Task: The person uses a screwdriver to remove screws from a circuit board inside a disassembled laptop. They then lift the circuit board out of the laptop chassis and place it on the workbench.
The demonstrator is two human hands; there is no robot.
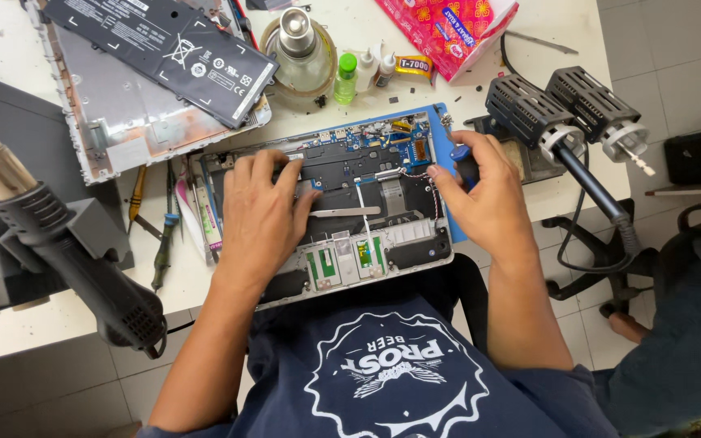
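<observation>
Two hands (left [260, 212], right [484, 195]) were counted over one opened laptop [367, 235]. One battery [164, 50], one back cover [123, 122], three small bottles [364, 71], two black heat guns [557, 113] and one pink packet [448, 28] were seen.

A white worktable [10, 49] stands on a pale tiled floor [675, 57], black swivel chair [691, 235] alongside.

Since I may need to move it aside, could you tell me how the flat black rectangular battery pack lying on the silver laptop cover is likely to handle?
The flat black battery pack looks thin and broad, so it probably flexes slightly and should not be bent. It overhangs the silver laptop cover, so a push might slide it off. Flat, it won't roll.
</observation>
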